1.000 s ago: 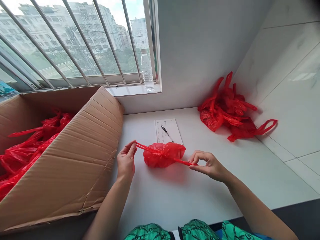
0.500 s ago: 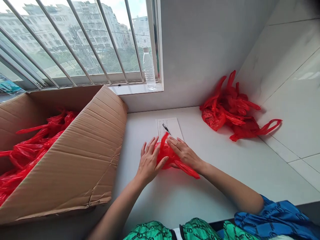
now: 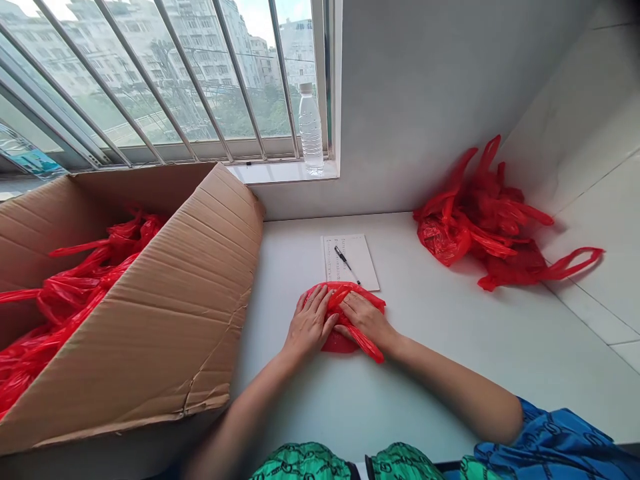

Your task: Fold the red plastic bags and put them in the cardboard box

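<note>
A red plastic bag (image 3: pixel 343 343) lies on the white table, flattened under both palms, with one twisted strip of it pointing toward me. My left hand (image 3: pixel 311 321) presses on its left side, fingers stretched out. On the right side, my right hand (image 3: pixel 367 319) rests flat on the bag, its fingertips partly under a fold of red plastic. Just beyond the bag lies a notepad (image 3: pixel 367 257) with handwriting, and a black pen (image 3: pixel 347 263) rests across it.
To the left stands an open cardboard box (image 3: pixel 165 320) holding several red bags (image 3: pixel 83 287). A pile of red plastic bags (image 3: pixel 480 213) sits at the far right against the wall. On the windowsill is a clear water bottle (image 3: pixel 311 130), beside a barred window.
Both hands have come down onto the red bag, which is now flatter and wider. Its upright strip has folded over, showing more of the notepad and pen. The view has shifted slightly.
</note>
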Demonstrator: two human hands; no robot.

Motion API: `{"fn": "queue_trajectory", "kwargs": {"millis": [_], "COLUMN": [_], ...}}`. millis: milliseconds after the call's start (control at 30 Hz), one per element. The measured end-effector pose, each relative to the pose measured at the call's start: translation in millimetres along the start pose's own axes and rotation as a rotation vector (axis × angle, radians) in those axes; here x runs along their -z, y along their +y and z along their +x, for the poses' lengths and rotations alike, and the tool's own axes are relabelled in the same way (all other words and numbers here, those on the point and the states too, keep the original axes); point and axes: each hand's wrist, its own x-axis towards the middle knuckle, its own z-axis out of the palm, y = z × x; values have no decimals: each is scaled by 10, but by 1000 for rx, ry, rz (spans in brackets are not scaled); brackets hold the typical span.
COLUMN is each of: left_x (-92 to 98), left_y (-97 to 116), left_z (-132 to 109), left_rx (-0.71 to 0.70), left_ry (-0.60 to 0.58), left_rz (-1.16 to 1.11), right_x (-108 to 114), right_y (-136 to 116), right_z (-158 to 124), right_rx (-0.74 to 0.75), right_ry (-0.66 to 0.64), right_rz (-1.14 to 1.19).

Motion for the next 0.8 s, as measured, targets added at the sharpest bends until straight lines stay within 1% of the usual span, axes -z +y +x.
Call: {"fn": "queue_trajectory", "kwargs": {"millis": [100,200,300,367,433,467,567,633,667,733,767,800], "left_x": [-18,-29,17,108,245,326,586,776,882,1121,1253,1391], "left_y": [-14,-46,-63,-38,28,77,264,398,461,565,602,627], "left_z": [3,3,1,-8,-29,-44,-111,-173,-211,-314,-381,-461], "left_rx": [1,-7,-13,8,25,23,23,58,73,76,73,75], "left_ry": [13,24,64,113,139,133,84,41,3,-93,-127,-131], "left_rz": [-27,-74,-163,-241,-328,-368,-434,-405,-381,-364,-383,-423], "right_x": [-38,-21,94,219,367,445,676,816,878,980,1017,1041], "right_y": [14,9,4,-3,-40,-78,-280,-447,-519,-596,-590,-551], "right_z": [-6,-4,15,39,63,72,74,53,40,15,8,5], "right_rx": [0,-7,-18,-48,-79,-98,-192,-261,-276,-254,-224,-188], "right_ry": [-5,18,38,54,67,67,55,29,12,-24,-36,-49], "right_rz": [-8,14,126,215,299,350,561,740,833,989,1025,1019]}}
